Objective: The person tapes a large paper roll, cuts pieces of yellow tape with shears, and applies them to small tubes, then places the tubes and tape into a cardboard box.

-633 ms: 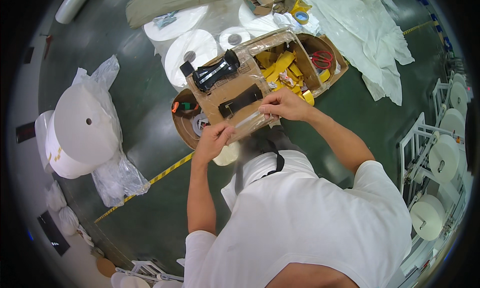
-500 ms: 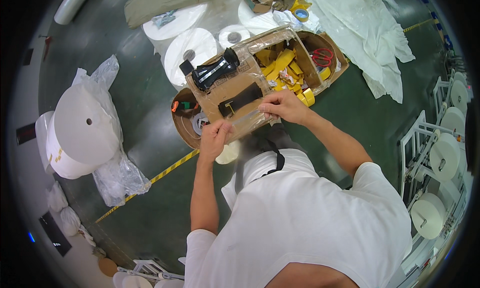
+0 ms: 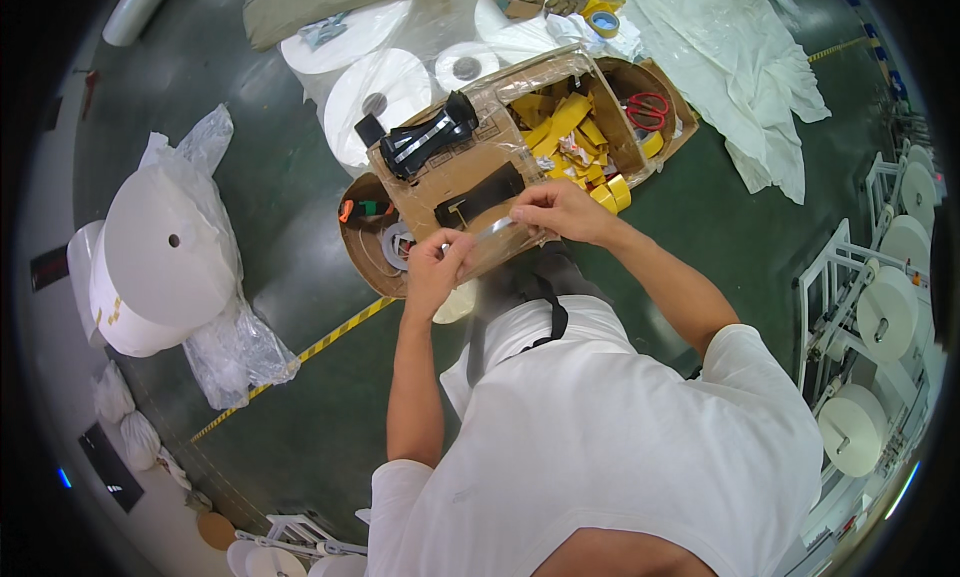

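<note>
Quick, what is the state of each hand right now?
Left hand: closed, pinching one end of a clear strip of tape.
Right hand: closed, pinching the other end of the strip, over the cardboard box.

Clear tape strip, stretched taut

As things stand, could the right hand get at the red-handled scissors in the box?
Probably yes: the red-handled scissors lie uncovered in the open cardboard box beyond the right hand, though that hand pinches a clear strip.
</note>
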`<state>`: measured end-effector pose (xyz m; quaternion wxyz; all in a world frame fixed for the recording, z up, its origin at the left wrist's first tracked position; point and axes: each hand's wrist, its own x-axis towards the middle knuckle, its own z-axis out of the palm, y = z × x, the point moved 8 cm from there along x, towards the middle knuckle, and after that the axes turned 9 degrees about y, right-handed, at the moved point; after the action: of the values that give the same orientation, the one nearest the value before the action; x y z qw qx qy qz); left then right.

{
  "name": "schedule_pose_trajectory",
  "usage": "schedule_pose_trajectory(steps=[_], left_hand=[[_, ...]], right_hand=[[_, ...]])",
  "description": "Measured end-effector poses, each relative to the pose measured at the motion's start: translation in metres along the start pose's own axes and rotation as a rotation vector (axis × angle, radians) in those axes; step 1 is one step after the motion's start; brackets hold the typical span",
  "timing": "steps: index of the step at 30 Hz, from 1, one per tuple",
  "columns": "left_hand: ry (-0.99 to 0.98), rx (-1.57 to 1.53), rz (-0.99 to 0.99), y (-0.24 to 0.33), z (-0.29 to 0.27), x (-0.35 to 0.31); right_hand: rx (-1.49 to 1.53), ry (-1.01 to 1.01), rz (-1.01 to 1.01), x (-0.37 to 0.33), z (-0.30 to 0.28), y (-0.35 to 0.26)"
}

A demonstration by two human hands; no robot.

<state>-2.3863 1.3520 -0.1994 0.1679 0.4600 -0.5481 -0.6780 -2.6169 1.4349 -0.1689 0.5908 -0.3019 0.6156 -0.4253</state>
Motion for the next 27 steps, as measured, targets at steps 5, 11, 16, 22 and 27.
schedule_pose_trajectory(steps=[5,11,16,22,27], left_hand=[[0.323,0.538,0.267,0.038,0.014,0.028],[0.432,1.059,0.329,0.033,0.023,0.049],[0.487,1.079,0.324,0.024,0.022,0.051],[0.467,1.106,0.322,0.021,0.021,0.06],[0.464,1.168,0.29,0.017,0.023,0.063]], right_hand=[[-0.439,0.348,-0.434,0.038,0.0,-0.003],[-0.804,0.566,-0.434,0.046,0.0,0.013],[-0.798,0.618,-0.483,0.044,0.006,0.013],[-0.804,0.624,-0.477,0.047,0.007,0.022],[-0.877,0.627,-0.514,0.048,0.014,0.023]])
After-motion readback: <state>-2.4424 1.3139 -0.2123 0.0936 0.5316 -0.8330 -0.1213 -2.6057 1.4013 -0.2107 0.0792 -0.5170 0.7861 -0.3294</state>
